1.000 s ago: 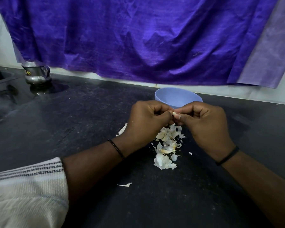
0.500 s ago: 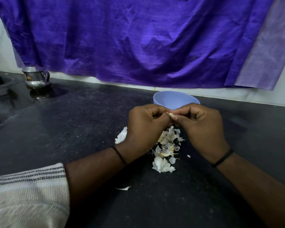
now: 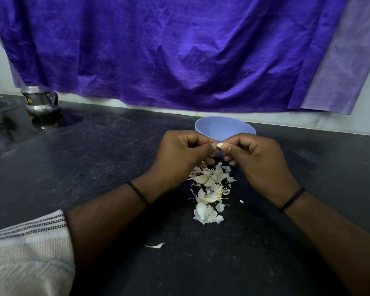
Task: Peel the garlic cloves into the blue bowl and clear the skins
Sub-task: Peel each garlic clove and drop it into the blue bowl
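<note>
Both hands, left hand [image 3: 179,154] and right hand [image 3: 258,161], pinch one garlic clove [image 3: 220,145] just before the blue bowl [image 3: 224,128], as before; skins [image 3: 209,189] lie below on the counter [image 3: 94,167]; the steel jug [image 3: 40,101] has a small label, unreadable

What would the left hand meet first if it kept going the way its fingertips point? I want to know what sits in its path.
The left hand points rightward at the garlic clove, already pinched between it and the right hand; next comes that hand's fingertips.
</note>
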The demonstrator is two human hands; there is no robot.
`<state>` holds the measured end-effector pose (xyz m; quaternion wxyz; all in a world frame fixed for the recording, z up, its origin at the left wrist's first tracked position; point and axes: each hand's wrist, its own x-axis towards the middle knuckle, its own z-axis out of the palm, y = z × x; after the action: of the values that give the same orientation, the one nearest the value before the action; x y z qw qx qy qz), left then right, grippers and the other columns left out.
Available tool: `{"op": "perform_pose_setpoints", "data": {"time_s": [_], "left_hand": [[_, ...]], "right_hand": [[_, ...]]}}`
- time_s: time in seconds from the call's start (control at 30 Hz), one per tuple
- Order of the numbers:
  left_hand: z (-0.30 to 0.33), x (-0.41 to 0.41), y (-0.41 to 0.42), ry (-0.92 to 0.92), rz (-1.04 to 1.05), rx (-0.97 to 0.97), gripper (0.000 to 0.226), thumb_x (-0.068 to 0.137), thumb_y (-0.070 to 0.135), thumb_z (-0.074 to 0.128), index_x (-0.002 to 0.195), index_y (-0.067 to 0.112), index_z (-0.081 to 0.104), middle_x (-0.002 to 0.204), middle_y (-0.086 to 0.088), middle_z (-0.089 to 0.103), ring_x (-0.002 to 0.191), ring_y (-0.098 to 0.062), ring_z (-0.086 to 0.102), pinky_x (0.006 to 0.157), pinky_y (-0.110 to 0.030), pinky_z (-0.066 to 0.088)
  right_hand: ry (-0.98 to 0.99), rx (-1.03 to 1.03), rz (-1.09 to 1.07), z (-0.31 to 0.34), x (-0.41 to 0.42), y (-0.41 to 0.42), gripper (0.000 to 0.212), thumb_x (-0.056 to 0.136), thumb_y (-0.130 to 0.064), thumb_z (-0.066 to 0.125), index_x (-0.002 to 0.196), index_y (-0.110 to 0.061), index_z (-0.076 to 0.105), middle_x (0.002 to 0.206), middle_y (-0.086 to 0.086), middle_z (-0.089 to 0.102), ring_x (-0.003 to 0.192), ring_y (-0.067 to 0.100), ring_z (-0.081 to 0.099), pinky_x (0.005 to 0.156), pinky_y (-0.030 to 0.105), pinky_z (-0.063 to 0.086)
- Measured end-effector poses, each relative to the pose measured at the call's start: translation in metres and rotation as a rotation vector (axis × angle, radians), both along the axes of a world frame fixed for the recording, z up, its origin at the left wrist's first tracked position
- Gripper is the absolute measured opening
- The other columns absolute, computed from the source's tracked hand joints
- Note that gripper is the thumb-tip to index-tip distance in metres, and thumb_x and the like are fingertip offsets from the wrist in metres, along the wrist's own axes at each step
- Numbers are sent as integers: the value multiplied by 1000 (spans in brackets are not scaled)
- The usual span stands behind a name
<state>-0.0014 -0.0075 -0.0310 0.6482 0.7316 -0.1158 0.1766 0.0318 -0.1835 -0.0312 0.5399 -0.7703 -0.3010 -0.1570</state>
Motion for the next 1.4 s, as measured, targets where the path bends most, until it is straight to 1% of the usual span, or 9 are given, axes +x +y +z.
{"op": "perform_pose_setpoints", "data": {"time_s": [0.1, 0.2, 0.33, 0.6, 0.8, 1.03, 1.13, 1.23, 1.4], "left_hand": [[-4, 1, 2, -23, 14, 122, 6, 89, 7, 71, 90, 2, 74, 74, -9, 74, 64, -21, 72, 59, -39, 60], [-10, 3, 1, -156, 89, 324, 5, 88, 13, 73, 91, 12, 78, 74, 2, 74, 63, -13, 70, 61, -35, 60], [-12, 5, 2, -291, 140, 430, 9, 87, 10, 74, 93, 14, 79, 80, 4, 73, 67, -10, 67, 63, -33, 55], [-10, 8, 4, -362, 98, 520, 12, 90, 12, 69, 96, 12, 79, 79, 4, 73, 70, -6, 67, 63, -32, 56], [-8, 6, 5, -371, 54, 502, 11, 92, 11, 68, 94, 11, 79, 78, 2, 74, 67, -7, 69, 60, -30, 57], [-4, 1, 3, -564, 155, 682, 12, 91, 10, 65, 87, 11, 77, 73, 3, 69, 68, -8, 62, 63, -26, 50], [-5, -1, 0, -631, 215, 731, 13, 89, 6, 65, 81, 9, 74, 69, 2, 65, 64, -10, 58, 60, -24, 46], [-8, -1, -2, -658, 287, 702, 15, 87, 4, 63, 76, 7, 72, 66, 0, 64, 61, -14, 57, 56, -32, 46], [-6, -2, -4, -646, 276, 614, 15, 87, 2, 63, 81, 8, 75, 70, 0, 67, 64, -14, 61, 59, -34, 49]], "right_hand": [[33, -51, -4, 1, 1, -2, 18, 95, -14, 63, 83, -20, 74, 73, -4, 71, 65, 8, 64, 59, 19, 51], [122, -79, -1, -2, 0, 0, 24, 100, -14, 56, 82, -13, 71, 68, -9, 67, 60, 4, 59, 55, 13, 46], [217, -86, 1, -3, -2, 3, 29, 103, -19, 50, 79, -11, 65, 62, -12, 61, 56, 4, 55, 52, 11, 42], [242, -139, -13, -4, -4, 3, 34, 105, -25, 45, 78, -11, 61, 63, -7, 55, 56, 10, 56, 54, 17, 43], [224, -164, 16, -2, -5, 4, 32, 105, -24, 45, 81, -8, 60, 68, -4, 57, 58, 8, 56, 56, 20, 44], [247, -137, 46, 4, -10, 4, 32, 105, -21, 44, 80, -7, 59, 63, -13, 57, 60, 6, 53, 55, 18, 44], [269, -107, 51, 6, -13, 6, 33, 105, -20, 44, 77, -9, 57, 63, -11, 55, 59, 6, 52, 54, 19, 42], [273, -86, 57, 7, -17, 9, 35, 105, -19, 45, 72, -14, 54, 61, -11, 53, 59, 7, 51, 54, 18, 42], [343, -5, 64, 9, -20, 13, 36, 105, -20, 43, 72, -14, 54, 57, -12, 50, 56, 9, 51, 53, 22, 41]]}}
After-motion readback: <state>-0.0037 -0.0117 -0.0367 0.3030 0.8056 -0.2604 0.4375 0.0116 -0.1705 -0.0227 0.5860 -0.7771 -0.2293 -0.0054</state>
